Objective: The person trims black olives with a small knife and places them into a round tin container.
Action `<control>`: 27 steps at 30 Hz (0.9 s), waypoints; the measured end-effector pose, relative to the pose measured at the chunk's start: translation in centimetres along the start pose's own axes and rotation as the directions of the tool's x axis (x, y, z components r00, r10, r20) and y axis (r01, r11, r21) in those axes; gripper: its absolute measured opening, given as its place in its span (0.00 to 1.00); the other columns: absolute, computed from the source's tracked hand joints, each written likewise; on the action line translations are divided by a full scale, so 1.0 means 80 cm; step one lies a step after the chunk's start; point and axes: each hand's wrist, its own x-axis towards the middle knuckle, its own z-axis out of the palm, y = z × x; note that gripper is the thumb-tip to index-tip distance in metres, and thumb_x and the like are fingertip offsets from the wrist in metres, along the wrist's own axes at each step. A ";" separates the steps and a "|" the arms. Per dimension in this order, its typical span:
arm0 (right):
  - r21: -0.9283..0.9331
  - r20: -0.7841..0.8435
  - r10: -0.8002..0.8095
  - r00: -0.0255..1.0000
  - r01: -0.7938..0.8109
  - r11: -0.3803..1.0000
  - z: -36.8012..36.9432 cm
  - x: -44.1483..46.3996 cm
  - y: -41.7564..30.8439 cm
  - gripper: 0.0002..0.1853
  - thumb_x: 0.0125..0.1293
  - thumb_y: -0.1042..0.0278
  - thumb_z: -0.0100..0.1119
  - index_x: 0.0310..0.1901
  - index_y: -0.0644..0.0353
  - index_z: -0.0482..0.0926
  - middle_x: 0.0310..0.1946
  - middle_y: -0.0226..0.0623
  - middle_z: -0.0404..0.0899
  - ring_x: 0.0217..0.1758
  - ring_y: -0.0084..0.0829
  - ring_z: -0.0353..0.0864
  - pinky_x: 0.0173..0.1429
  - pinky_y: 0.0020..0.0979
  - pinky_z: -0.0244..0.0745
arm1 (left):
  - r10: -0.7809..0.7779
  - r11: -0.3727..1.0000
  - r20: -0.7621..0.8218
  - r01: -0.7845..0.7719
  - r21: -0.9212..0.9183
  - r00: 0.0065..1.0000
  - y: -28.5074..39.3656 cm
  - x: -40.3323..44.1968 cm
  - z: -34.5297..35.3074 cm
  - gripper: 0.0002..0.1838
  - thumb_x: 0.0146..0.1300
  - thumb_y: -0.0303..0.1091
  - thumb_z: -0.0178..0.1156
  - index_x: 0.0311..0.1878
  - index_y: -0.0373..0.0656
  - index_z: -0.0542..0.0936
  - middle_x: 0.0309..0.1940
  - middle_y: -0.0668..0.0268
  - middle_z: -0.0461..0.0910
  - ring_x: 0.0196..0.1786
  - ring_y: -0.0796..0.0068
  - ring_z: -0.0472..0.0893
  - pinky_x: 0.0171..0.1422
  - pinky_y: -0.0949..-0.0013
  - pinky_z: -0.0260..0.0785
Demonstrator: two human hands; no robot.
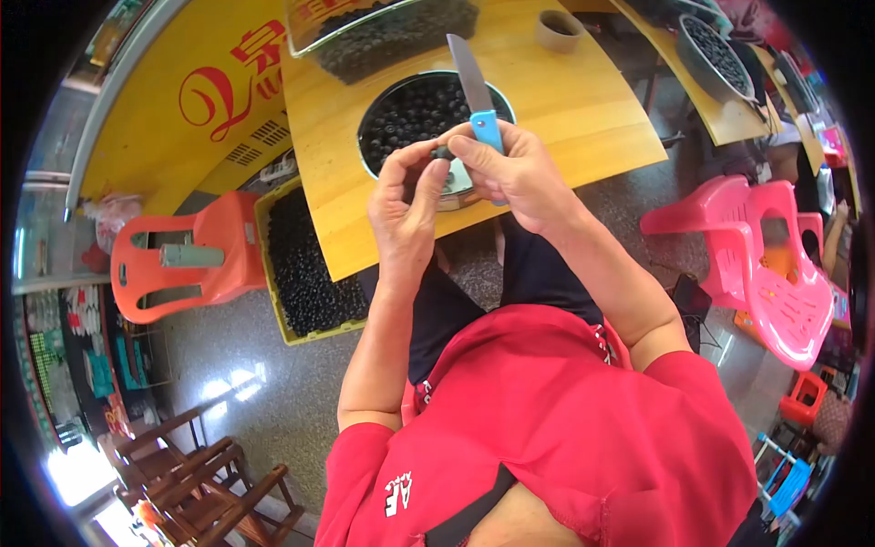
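Observation:
A knife with a blue handle (pixel 486 133) sits in my right hand (pixel 521 173), its blade pointing up and away over the table. My left hand (pixel 407 202) is closed in a pinch, fingertips meeting those of my right hand around a small dark round piece (pixel 441 153). Both hands are over the near rim of a round metal bowl (pixel 364 157) that holds many dark round pieces (pixel 415 114). Under my fingers, part of a pale surface (pixel 455 177) shows at the bowl's near side.
On the wooden table (pixel 583 109) are a clear bin (pixel 392 41) of dark pieces and a small cup (pixel 558 31). A yellow crate (pixel 290 337) of dark pieces stands below, beside an orange chair (pixel 232 246). Pink chairs (pixel 775 301) are at the right.

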 end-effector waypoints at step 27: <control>-0.039 0.036 -0.012 0.999 0.013 0.999 -0.014 -0.001 -0.001 0.13 0.65 0.60 0.64 0.43 0.61 0.79 0.21 0.20 0.71 0.19 0.09 0.62 0.20 0.16 0.55 | -0.123 0.947 0.121 0.153 -0.283 0.985 -0.006 0.006 0.000 0.10 0.65 0.31 0.63 0.47 0.42 0.77 0.33 0.74 0.78 0.26 0.91 0.65 0.28 0.84 0.55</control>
